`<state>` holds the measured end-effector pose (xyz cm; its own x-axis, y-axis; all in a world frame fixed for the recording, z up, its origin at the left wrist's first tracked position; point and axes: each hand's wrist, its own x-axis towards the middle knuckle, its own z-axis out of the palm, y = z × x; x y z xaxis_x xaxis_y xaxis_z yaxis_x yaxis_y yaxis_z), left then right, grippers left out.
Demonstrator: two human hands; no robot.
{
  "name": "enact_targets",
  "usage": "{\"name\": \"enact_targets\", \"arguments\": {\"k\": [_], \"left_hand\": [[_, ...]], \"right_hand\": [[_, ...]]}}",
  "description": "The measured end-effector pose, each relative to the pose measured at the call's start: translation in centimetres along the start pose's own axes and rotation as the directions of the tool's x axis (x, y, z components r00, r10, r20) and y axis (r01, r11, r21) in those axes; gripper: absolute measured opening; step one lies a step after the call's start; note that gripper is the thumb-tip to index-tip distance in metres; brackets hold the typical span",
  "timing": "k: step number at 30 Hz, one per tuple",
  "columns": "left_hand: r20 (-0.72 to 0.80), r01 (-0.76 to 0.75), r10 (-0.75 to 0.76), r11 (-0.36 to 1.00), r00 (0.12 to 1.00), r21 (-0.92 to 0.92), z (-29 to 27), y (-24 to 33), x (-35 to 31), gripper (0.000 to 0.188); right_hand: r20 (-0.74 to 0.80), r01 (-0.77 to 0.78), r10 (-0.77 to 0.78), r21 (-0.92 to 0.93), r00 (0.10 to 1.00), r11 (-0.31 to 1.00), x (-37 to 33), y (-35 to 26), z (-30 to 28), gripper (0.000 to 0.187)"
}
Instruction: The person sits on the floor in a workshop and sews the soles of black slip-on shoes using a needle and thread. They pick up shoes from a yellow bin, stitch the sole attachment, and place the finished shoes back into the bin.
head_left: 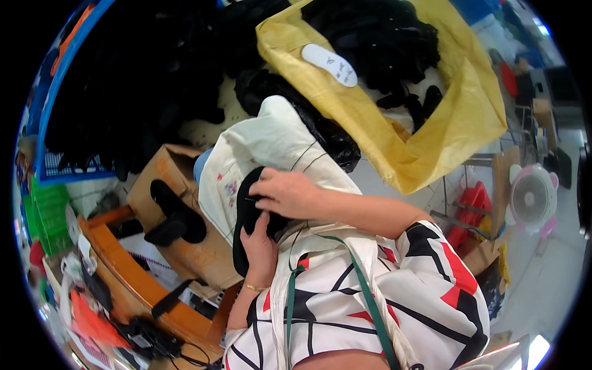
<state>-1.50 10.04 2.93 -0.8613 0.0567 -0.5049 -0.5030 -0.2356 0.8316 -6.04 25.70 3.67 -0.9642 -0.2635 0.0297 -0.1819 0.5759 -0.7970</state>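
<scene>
Head view: left hand [259,246] supports the black insole [246,213] from below over the lap, fingers curled around it. Right hand [285,192] pinches its upper edge; keep the piece flat and firmly gripped.

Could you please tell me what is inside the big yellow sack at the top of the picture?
The yellow sack holds a heap of black pieces, with one white insole lying on its folded edge. What lies deeper under the heap is covered.

Matt black insole [246,216], cream cloth sheet [271,139], glossy yellow plastic sack [431,132], brown cardboard box [166,169]
</scene>
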Motion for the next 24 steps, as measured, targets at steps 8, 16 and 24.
{"name": "enact_targets", "arguments": {"k": [8,16,24], "left_hand": [[0.088,-0.137,0.121,0.966,0.989,0.218,1.1,-0.1,-0.4,0.013],[0.306,-0.477,0.371,0.586,0.877,0.655,-2.7,2.7,3.5,0.027],[0.725,-0.733,-0.215,0.056,0.654,0.678,-0.1,8.4,6.8,0.024]], "right_hand": [[-0.178,-0.052,0.172,0.533,0.969,0.845,1.1,-0.6,-0.7,0.007],[0.173,-0.447,0.5,0.741,0.848,0.501,-1.4,1.4,-10.8,0.012],[-0.82,0.588,0.534,0.54,0.208,0.602,-14.9,21.9,-38.2,0.005]]}}
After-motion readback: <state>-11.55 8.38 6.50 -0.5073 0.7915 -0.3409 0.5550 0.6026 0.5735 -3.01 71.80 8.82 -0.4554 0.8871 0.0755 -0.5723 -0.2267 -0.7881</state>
